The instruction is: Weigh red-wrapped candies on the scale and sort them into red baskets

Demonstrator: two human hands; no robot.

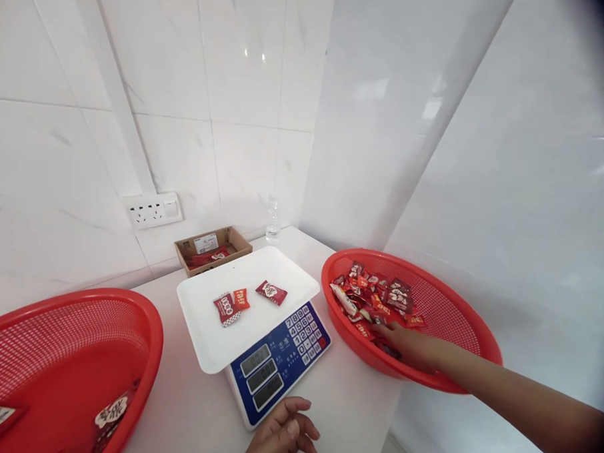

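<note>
Your right hand [412, 347] is down inside the right basket [450, 293], fingers spread low among the red packets [380, 300] heaped at its near-left side. Whether it has closed on one I cannot tell; the fingertips are buried in the pile. As I judge it, pinch a single packet by its edge rather than scooping, so you lift one clean piece.

Your left hand [284, 437] rests on the desk [190, 412] just in front of the scale [282, 361], loosely curled and holding nothing. Three packets lie on the scale's white tray [207, 344]. The left basket [61, 344] holds a few packets near its bottom.
</note>
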